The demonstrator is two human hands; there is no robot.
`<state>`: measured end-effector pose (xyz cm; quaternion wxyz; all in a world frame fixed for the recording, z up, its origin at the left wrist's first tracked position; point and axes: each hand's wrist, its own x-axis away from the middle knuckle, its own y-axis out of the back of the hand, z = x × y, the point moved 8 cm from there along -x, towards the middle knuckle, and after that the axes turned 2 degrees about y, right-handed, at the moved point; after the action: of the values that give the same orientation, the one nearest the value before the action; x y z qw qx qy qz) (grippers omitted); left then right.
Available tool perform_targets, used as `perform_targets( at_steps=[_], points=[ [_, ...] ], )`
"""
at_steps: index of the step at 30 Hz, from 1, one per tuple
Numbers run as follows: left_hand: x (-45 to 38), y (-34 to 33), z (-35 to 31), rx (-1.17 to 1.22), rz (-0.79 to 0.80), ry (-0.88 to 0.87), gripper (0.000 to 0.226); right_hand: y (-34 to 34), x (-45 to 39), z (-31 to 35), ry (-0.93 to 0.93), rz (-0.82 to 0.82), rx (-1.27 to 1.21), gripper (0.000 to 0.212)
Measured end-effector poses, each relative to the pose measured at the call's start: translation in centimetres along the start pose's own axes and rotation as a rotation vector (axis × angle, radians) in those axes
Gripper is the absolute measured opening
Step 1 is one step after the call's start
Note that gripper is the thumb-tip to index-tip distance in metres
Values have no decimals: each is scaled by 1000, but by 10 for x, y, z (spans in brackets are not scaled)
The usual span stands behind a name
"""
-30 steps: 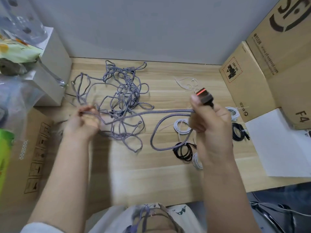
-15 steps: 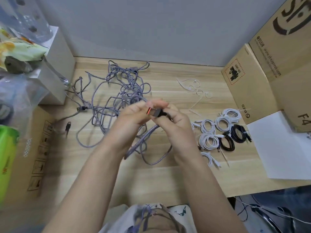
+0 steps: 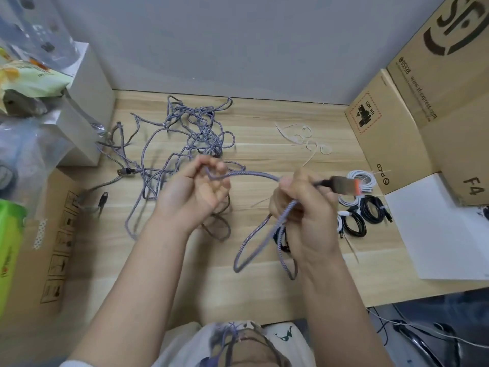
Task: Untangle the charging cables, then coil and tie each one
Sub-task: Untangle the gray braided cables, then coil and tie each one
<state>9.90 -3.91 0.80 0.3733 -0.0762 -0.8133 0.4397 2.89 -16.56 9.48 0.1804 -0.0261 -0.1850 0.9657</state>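
Between both hands (image 3: pixel 251 197) stretches the braided cable (image 3: pixel 254 175).

Cardboard boxes (image 3: pixel 412 107) stack up at the right, a white sheet (image 3: pixel 434 229) lies below them, white boxes (image 3: pixel 87 102) stand left, green packet (image 3: pixel 10 250) beside.

A purple-grey braided cable (image 3: pixel 254 176) with speckled weave ends in a grey plug with an orange tip (image 3: pixel 345 185). The pale wood-grain bench (image 3: pixel 264 120) carries white coiled cables (image 3: pixel 363 180) and black coiled cables (image 3: pixel 373 209).
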Motion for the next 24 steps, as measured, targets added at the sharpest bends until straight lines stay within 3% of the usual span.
perform_targets(
  at_steps=[4, 7, 10, 13, 24],
  points=[
    [-7, 23, -22, 127, -51, -75, 30, -7, 6, 29, 154, 172, -13, 35],
    [1, 8, -27, 3, -3, -145, 56, -12, 5, 19, 50, 157, 20, 21],
    [22, -29, -14, -437, 147, -212, 49, -17, 4, -4, -163, 124, 251, 16],
    [40, -55, 9, -733, 217, -233, 48, -19, 6, -18, -215, 106, 385, 12],
    [43, -62, 24, -816, 261, -175, 55, -25, 5, -19, -161, 220, 420, 18]
  ],
)
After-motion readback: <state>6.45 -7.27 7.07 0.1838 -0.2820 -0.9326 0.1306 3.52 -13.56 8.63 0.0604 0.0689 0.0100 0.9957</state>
